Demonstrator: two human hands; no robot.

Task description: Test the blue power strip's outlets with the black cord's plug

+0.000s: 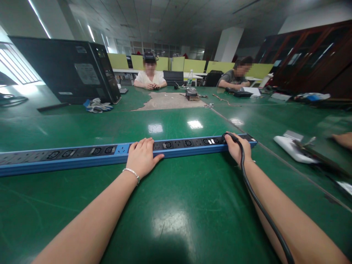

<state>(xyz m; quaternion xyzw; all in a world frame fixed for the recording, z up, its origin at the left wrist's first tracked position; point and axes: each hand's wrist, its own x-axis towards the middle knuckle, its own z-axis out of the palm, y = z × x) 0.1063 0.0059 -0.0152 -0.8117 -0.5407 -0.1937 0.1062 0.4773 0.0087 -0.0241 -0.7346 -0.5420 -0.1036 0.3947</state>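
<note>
A long blue power strip [90, 159] with black sockets lies across the green table. My left hand [141, 156] lies over its middle, fingers across the top and thumb along the near side, gripping it. Near the strip's right end, my right hand [237, 148] is closed around a black plug [224, 137] at a socket. Fingers partly hide the plug, so I cannot tell how deep it sits. From it a black power cord [254, 200] runs down over my right forearm. Two small white labels [211, 141] mark the strip just left of that hand.
On the green tabletop [170, 205], a black computer case [68, 69] and gloves [98, 105] stand at back left. A bottle [189, 79] and a small device [191, 94] are farther back. Two people sit opposite. A white device [294, 149] and another person's hand [343, 140] are at right.
</note>
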